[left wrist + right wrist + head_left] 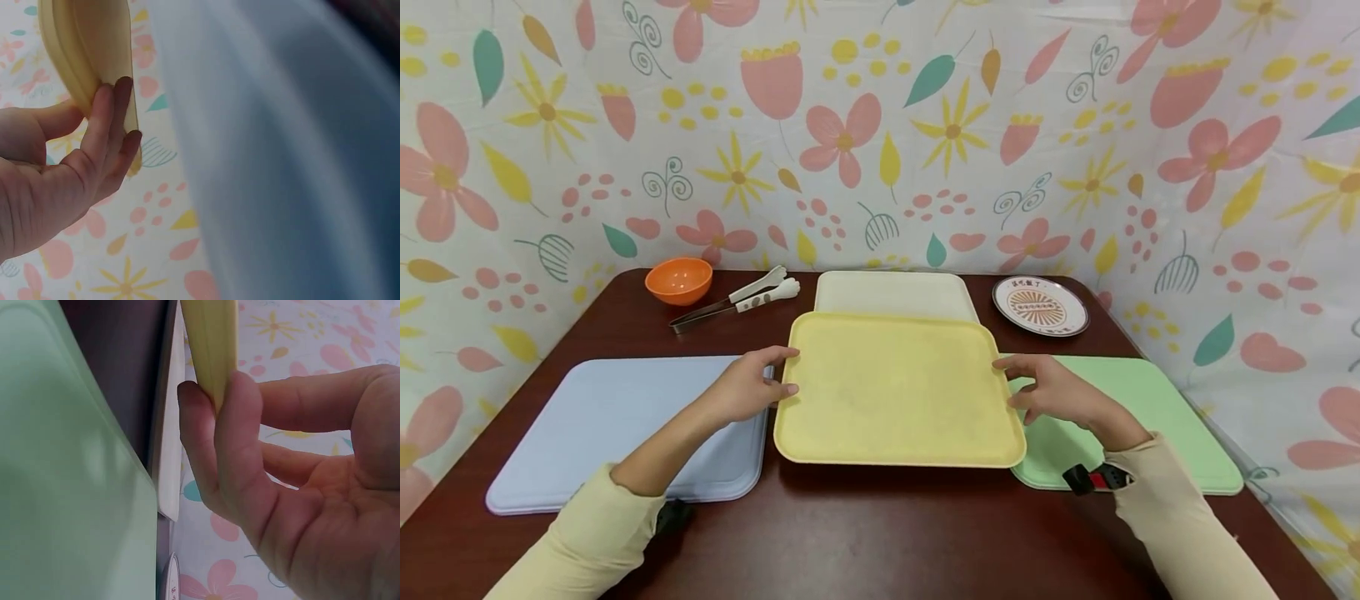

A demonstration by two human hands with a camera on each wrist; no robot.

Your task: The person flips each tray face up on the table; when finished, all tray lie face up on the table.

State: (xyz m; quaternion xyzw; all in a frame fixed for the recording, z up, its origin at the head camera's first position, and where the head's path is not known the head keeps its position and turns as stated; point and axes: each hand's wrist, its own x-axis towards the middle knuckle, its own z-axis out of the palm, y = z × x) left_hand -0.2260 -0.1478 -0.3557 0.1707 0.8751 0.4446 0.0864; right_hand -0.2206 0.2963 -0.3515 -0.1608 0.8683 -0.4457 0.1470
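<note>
Between both hands is a yellow rectangular tray (898,392) with a raised rim, held above the dark table. My left hand (747,387) grips its left edge; in the left wrist view the thumb is at the rim and the fingers (100,128) lie along the underside. On the opposite edge, my right hand (1056,390) pinches the tray, with fingertips (240,403) on both faces of the rim in the right wrist view. A blue tray (625,425) lies under the left forearm, and a green tray (1120,400) lies below the right hand.
Behind the yellow tray lies a cream tray (891,293), partly covered by it in the head view. An orange bowl (679,282) and tongs (737,298) are at the back left, a patterned plate (1041,307) at the back right. Floral cloth (880,150) hangs behind the table.
</note>
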